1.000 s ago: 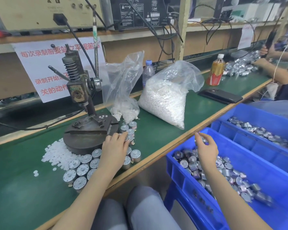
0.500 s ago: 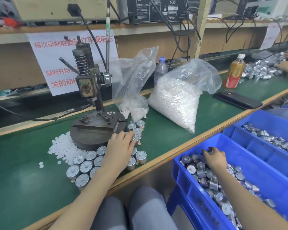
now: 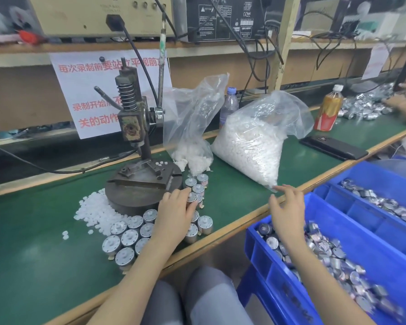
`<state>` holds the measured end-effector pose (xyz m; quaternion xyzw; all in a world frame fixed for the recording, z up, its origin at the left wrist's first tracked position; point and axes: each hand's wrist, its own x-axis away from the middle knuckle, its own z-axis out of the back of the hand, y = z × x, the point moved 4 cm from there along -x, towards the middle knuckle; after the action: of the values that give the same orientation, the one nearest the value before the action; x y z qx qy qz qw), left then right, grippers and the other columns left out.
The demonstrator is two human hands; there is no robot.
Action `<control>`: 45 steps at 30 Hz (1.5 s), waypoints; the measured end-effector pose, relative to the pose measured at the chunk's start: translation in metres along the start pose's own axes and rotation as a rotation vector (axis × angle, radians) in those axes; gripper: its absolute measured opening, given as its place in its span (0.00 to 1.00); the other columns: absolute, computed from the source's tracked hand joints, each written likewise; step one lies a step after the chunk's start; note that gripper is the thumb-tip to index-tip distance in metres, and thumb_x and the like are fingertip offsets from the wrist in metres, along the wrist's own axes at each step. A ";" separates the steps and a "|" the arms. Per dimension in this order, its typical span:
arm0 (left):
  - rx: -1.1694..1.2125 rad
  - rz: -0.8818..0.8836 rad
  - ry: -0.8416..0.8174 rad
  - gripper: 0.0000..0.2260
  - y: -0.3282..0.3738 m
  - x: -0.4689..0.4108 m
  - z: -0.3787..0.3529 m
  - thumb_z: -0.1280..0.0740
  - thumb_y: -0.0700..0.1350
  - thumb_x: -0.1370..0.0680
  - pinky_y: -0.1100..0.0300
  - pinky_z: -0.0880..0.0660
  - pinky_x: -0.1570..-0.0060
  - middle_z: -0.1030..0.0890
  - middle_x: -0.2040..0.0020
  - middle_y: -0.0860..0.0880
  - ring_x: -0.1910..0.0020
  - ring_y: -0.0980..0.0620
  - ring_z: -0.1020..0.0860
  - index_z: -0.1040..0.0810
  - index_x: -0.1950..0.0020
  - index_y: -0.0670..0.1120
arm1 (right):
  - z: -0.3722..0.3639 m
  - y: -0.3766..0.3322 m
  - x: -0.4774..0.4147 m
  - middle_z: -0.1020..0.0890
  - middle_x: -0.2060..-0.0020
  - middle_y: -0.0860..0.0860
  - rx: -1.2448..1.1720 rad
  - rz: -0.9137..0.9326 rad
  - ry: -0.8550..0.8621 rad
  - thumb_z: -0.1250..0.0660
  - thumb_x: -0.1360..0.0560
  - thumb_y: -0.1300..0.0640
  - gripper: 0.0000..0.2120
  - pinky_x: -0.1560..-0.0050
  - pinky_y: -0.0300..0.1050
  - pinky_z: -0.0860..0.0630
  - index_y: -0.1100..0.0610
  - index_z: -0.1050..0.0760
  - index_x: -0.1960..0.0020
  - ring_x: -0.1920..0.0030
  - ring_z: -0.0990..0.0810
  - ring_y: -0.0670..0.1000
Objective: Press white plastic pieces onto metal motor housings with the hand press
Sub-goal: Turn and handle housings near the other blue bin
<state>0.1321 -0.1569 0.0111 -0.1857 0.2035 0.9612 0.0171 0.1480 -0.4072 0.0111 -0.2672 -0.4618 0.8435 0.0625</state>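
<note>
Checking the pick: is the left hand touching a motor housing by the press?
Touching. Head view: left hand fingers curl onto a motor housing beside the hand press.

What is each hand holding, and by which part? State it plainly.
Left hand: fingers lie over the top of a silver cylindrical metal motor housing; a true grip cannot be told. Right hand: fingers spread, nothing seen held.

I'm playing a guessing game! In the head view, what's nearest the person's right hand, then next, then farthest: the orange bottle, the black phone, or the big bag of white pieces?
1. Big bag of white pieces: its corner lies just beyond the right hand.
2. Black phone: lying flat, farther back and right.
3. Orange bottle: upright behind the phone, farthest.
</note>
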 end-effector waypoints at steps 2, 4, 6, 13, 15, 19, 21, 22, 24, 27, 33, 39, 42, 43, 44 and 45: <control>0.050 0.015 0.002 0.18 -0.001 0.000 0.001 0.41 0.50 0.20 0.56 0.36 0.42 0.25 0.42 0.46 0.45 0.46 0.31 0.30 0.33 0.44 | -0.023 -0.033 0.016 0.27 0.42 0.59 0.003 0.140 -0.127 0.35 0.27 0.66 0.13 0.34 0.43 0.40 0.62 0.23 0.43 0.38 0.31 0.56; 0.093 0.021 0.001 0.18 -0.002 0.000 0.002 0.40 0.50 0.21 0.57 0.37 0.42 0.25 0.42 0.46 0.44 0.47 0.32 0.30 0.33 0.45 | -0.052 -0.056 0.030 0.29 0.40 0.57 0.021 0.218 -0.355 0.35 0.28 0.64 0.17 0.38 0.33 0.45 0.59 0.26 0.39 0.36 0.33 0.54; 0.138 0.024 0.005 0.18 -0.001 0.000 0.003 0.40 0.49 0.21 0.59 0.38 0.44 0.24 0.43 0.46 0.44 0.47 0.31 0.30 0.33 0.44 | -0.080 -0.068 0.042 0.34 0.35 0.54 0.036 0.246 -0.595 0.35 0.28 0.61 0.24 0.40 0.30 0.47 0.56 0.32 0.32 0.33 0.37 0.51; 0.262 0.064 0.082 0.16 -0.004 0.002 0.008 0.40 0.48 0.21 0.66 0.40 0.49 0.24 0.43 0.48 0.43 0.51 0.32 0.30 0.33 0.45 | -0.117 -0.071 0.022 0.42 0.29 0.52 0.050 0.152 -0.817 0.34 0.28 0.57 0.32 0.30 0.42 0.42 0.52 0.42 0.27 0.28 0.42 0.51; 0.253 0.058 0.106 0.17 -0.004 0.003 0.007 0.40 0.49 0.20 0.66 0.40 0.46 0.25 0.42 0.48 0.42 0.51 0.33 0.30 0.33 0.45 | -0.120 -0.067 0.009 0.45 0.28 0.54 0.099 0.168 -0.822 0.31 0.29 0.55 0.35 0.29 0.45 0.44 0.52 0.43 0.26 0.27 0.46 0.53; 0.207 0.041 0.135 0.17 -0.004 0.003 0.003 0.41 0.49 0.20 0.64 0.40 0.44 0.26 0.42 0.47 0.42 0.51 0.33 0.31 0.33 0.44 | -0.134 -0.062 -0.002 0.53 0.25 0.55 0.188 0.239 -0.864 0.27 0.32 0.50 0.41 0.26 0.51 0.49 0.50 0.45 0.26 0.25 0.56 0.55; 0.211 0.040 0.151 0.17 -0.004 0.003 0.003 0.40 0.49 0.20 0.64 0.40 0.45 0.25 0.44 0.47 0.45 0.51 0.33 0.31 0.34 0.44 | -0.144 -0.060 -0.003 0.55 0.25 0.56 0.234 0.289 -0.898 0.27 0.32 0.49 0.41 0.26 0.53 0.51 0.50 0.45 0.25 0.25 0.59 0.56; 0.225 0.040 0.161 0.17 -0.004 0.003 0.003 0.40 0.48 0.21 0.64 0.40 0.47 0.25 0.44 0.47 0.46 0.52 0.34 0.30 0.34 0.43 | -0.148 -0.060 -0.003 0.55 0.25 0.56 0.254 0.315 -0.906 0.28 0.32 0.49 0.41 0.26 0.53 0.51 0.50 0.45 0.25 0.25 0.59 0.56; 0.249 0.033 0.174 0.16 -0.005 0.004 0.004 0.39 0.48 0.21 0.66 0.41 0.49 0.25 0.45 0.47 0.50 0.56 0.37 0.29 0.36 0.43 | -0.156 -0.061 -0.005 0.54 0.25 0.55 0.286 0.370 -0.902 0.28 0.32 0.47 0.42 0.26 0.54 0.52 0.50 0.46 0.25 0.25 0.59 0.56; 0.248 0.012 0.178 0.15 -0.005 0.004 0.004 0.39 0.49 0.21 0.68 0.42 0.51 0.25 0.46 0.48 0.51 0.58 0.39 0.29 0.36 0.44 | -0.162 -0.064 -0.009 0.50 0.25 0.52 0.369 0.476 -0.887 0.30 0.33 0.45 0.42 0.26 0.56 0.53 0.48 0.47 0.25 0.25 0.57 0.55; 0.252 0.006 0.183 0.15 -0.005 0.006 0.004 0.40 0.49 0.21 0.68 0.42 0.52 0.26 0.47 0.50 0.52 0.59 0.39 0.29 0.36 0.45 | -0.164 -0.072 -0.008 0.36 0.33 0.52 0.404 0.659 -0.870 0.33 0.30 0.49 0.37 0.28 0.51 0.47 0.48 0.45 0.25 0.29 0.45 0.55; 0.254 0.020 0.180 0.15 -0.005 0.005 0.004 0.40 0.49 0.21 0.64 0.38 0.49 0.25 0.47 0.49 0.50 0.56 0.36 0.30 0.36 0.45 | -0.163 -0.070 -0.005 0.32 0.42 0.54 0.391 0.652 -0.782 0.35 0.30 0.49 0.30 0.36 0.49 0.36 0.55 0.35 0.30 0.38 0.38 0.54; 0.255 0.023 0.183 0.15 -0.006 0.005 0.004 0.40 0.49 0.21 0.65 0.39 0.49 0.25 0.47 0.48 0.51 0.58 0.37 0.29 0.36 0.44 | -0.162 -0.072 -0.007 0.31 0.45 0.53 0.456 0.682 -0.750 0.36 0.31 0.46 0.25 0.44 0.48 0.34 0.56 0.32 0.38 0.42 0.35 0.55; 0.252 0.023 0.184 0.15 -0.006 0.005 0.004 0.40 0.49 0.21 0.65 0.39 0.50 0.25 0.47 0.48 0.51 0.58 0.38 0.29 0.36 0.44 | -0.161 -0.071 -0.006 0.30 0.45 0.53 0.464 0.701 -0.739 0.36 0.30 0.46 0.23 0.47 0.47 0.34 0.56 0.32 0.39 0.43 0.34 0.54; 0.251 0.022 0.184 0.15 -0.006 0.006 0.004 0.40 0.49 0.21 0.65 0.39 0.50 0.25 0.47 0.48 0.51 0.58 0.38 0.29 0.36 0.44 | -0.159 -0.070 -0.005 0.29 0.45 0.52 0.465 0.723 -0.726 0.36 0.30 0.45 0.23 0.48 0.47 0.34 0.55 0.31 0.40 0.44 0.33 0.54; 0.252 0.019 0.185 0.15 -0.006 0.006 0.004 0.40 0.49 0.21 0.66 0.40 0.51 0.25 0.47 0.48 0.52 0.58 0.38 0.29 0.37 0.44 | -0.157 -0.069 -0.003 0.28 0.45 0.52 0.461 0.743 -0.712 0.36 0.30 0.44 0.23 0.48 0.46 0.34 0.55 0.31 0.39 0.43 0.32 0.53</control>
<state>0.1261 -0.1504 0.0102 -0.2678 0.3249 0.9070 0.0122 0.2208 -0.2524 0.0007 -0.0902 -0.1330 0.9259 -0.3418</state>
